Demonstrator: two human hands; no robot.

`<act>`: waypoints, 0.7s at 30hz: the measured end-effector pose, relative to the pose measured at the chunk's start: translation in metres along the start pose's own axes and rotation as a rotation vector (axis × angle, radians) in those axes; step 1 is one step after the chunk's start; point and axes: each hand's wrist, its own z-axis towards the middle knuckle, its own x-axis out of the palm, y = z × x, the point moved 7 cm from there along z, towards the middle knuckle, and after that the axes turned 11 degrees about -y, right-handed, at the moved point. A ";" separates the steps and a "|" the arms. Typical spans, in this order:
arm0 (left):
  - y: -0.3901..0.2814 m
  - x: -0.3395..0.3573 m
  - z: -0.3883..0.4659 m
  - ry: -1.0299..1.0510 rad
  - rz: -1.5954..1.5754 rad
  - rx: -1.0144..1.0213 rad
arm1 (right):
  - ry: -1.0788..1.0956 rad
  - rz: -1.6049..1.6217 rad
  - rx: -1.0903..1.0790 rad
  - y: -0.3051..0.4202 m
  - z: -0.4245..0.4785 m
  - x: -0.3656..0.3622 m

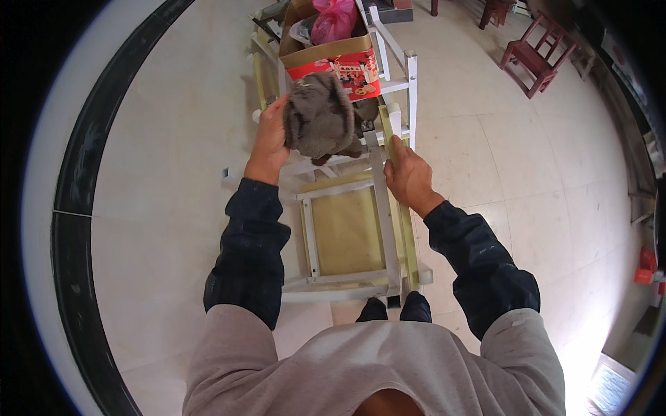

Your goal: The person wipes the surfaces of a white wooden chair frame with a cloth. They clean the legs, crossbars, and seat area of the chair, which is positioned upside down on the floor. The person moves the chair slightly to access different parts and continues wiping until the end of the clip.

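Observation:
My left hand (pixel 271 136) grips a thick grey-brown fuzzy cloth article (pixel 318 115) by its left side, held up in front of a red printed box. Darker brown fabric hangs from its underside. Resting along a pale yellow board edge, my right hand (pixel 409 174) has its fingers closed around that edge. The edge belongs to a white-framed chair (pixel 385 223) that lies tipped over before me. Its yellow seat panel (pixel 346 229) shows through the frame, with bolts at the corners. The cloth covers part of the frame behind it.
An open red cardboard box (pixel 333 62) holding a pink plastic bag (pixel 334 21) stands at the top among more white chair frames (pixel 411 93). A small dark-red wooden chair (pixel 538 57) is at upper right. A black floor border (pixel 78 156) curves along the left.

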 end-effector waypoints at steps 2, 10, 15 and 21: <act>0.003 -0.017 -0.017 -0.080 -0.184 -0.054 | 0.033 -0.011 0.003 0.003 0.001 0.001; 0.021 -0.049 -0.092 -0.274 -0.388 -0.157 | -0.165 0.097 -0.247 -0.015 0.036 -0.030; 0.055 -0.053 -0.162 -0.425 -0.536 -0.285 | -0.031 0.167 -0.485 0.022 0.057 -0.020; 0.096 -0.054 -0.214 -0.517 -0.579 -0.297 | 0.062 0.084 -0.745 0.045 0.049 0.018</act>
